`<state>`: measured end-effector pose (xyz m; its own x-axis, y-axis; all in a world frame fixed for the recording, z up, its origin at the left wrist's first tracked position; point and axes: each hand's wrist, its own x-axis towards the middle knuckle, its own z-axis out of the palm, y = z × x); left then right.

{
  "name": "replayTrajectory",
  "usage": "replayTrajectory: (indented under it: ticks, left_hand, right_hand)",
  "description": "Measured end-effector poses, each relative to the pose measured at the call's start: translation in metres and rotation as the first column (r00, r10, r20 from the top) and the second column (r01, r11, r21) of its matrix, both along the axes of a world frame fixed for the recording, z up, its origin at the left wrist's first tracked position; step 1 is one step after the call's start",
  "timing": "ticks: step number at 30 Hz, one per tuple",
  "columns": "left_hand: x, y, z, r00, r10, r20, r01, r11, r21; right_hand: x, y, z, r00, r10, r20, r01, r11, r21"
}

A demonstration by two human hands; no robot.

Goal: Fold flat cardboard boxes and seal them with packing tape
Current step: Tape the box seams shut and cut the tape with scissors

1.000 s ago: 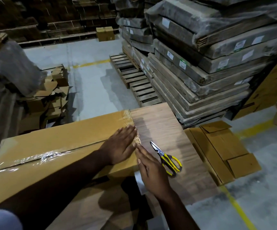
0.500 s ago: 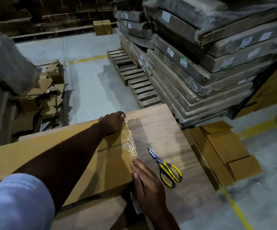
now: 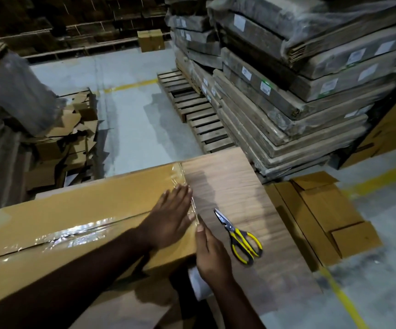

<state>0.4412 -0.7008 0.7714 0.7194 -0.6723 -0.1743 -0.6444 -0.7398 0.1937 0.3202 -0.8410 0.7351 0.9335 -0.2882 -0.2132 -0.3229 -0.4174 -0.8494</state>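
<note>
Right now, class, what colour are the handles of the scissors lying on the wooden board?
Yellow with black trim on the scissors, clearest in the head view.

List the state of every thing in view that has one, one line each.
Cardboard box: closed, lying flat, seams taped.
Packing tape: stuck over the box's end edge, wrinkled.
Left hand: open, flat on the tape.
Right hand: open, fingers along the box's end.
Scissors: closed, lying untouched on the wooden board.

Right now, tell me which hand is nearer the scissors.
Right. The right hand rests just left of the scissors, at the box end; the left hand lies flat on the box, farther left.
</note>
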Motion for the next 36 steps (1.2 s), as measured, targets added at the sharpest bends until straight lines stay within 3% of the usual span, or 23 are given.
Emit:
replayTrajectory:
  ticks: [2, 5, 8, 14, 17, 19, 23, 28, 32, 36]
  left_hand:
    - [-0.028, 0.009, -0.003, 0.999, -0.027, 0.038, 0.028, 1.0, -0.01]
    - [-0.038, 0.011, -0.007, 0.998, -0.001, 0.067, 0.004, 0.999, -0.047]
    - [-0.036, 0.008, -0.007, 0.998, 0.017, 0.063, -0.013, 0.998, -0.069]
    - [-0.063, 0.013, 0.005, 0.985, -0.156, 0.073, 0.16, 0.986, -0.048]
    - [-0.071, 0.015, -0.005, 0.971, -0.173, 0.166, 0.184, 0.981, -0.053]
    - [-0.072, 0.012, -0.008, 0.971, -0.149, 0.185, 0.16, 0.986, -0.046]
    - [-0.073, 0.005, -0.012, 0.966, -0.126, 0.225, 0.131, 0.991, -0.01]
    - [-0.078, 0.003, -0.014, 0.959, -0.112, 0.26, 0.118, 0.993, -0.006]
    - [-0.078, 0.0, -0.017, 0.96, -0.105, 0.26, 0.098, 0.994, 0.037]
    - [-0.08, 0.001, -0.02, 0.954, -0.091, 0.285, 0.079, 0.995, 0.055]
  right_hand:
    - [-0.008, -0.001, -0.002, 1.0, -0.007, 0.014, 0.005, 0.994, 0.107]
    - [-0.026, -0.001, -0.017, 0.989, -0.008, 0.149, -0.048, 0.929, 0.367]
    - [-0.051, -0.007, -0.034, 0.982, -0.015, 0.186, -0.067, 0.901, 0.429]
    - [-0.082, -0.009, -0.038, 0.935, -0.268, 0.23, 0.194, 0.934, 0.3]
    - [-0.093, -0.002, -0.05, 0.976, -0.155, 0.151, 0.112, 0.96, 0.256]
    - [-0.101, 0.0, -0.059, 0.984, -0.07, 0.163, 0.046, 0.988, 0.146]
    - [-0.102, -0.001, -0.059, 0.983, -0.064, 0.17, 0.078, 0.994, -0.076]
    - [-0.094, 0.002, -0.058, 0.994, -0.078, 0.072, 0.091, 0.975, -0.205]
    - [-0.089, 0.001, -0.058, 0.992, -0.088, 0.093, 0.098, 0.988, -0.117]
    - [-0.084, -0.015, -0.053, 0.918, -0.286, 0.273, 0.269, 0.958, 0.099]
